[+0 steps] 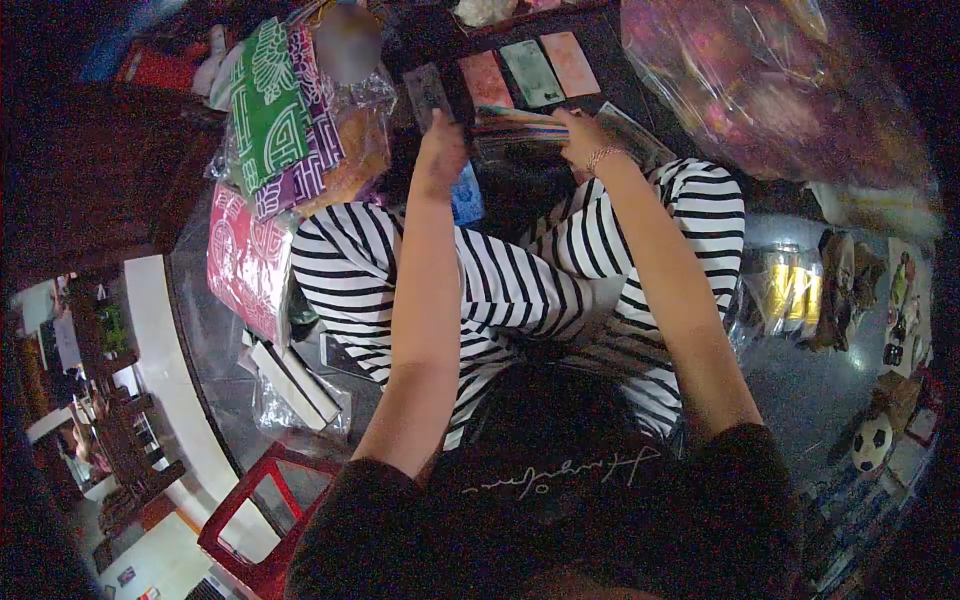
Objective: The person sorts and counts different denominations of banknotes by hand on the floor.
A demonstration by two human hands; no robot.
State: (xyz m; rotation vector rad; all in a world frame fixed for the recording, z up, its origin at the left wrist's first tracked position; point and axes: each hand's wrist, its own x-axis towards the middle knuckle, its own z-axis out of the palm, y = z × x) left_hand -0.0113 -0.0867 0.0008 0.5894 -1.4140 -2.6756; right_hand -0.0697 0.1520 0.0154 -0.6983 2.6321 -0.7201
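Note:
My right hand (583, 141) grips one end of a fanned stack of banknote-like paper slips (525, 126), its edges showing several colours. My left hand (442, 158) is slightly blurred, with its thumb over the lower end of a grey banknote (426, 88); its other fingers are mostly hidden. Beyond the hands, a reddish banknote (486, 79), a green banknote (533, 72) and an orange banknote (570, 63) lie side by side on the dark surface. A blue banknote (467, 195) shows just right of my left wrist. More slips (630, 128) lie partly hidden beyond my right wrist.
My crossed legs in striped trousers (520, 285) lie below my hands. Patterned green (268, 110) and pink (245, 265) packets sit at left. Right are a large plastic-wrapped pink bundle (740, 80), gold packages (793, 290) and a football (871, 442). A red frame (265, 510) stands lower left.

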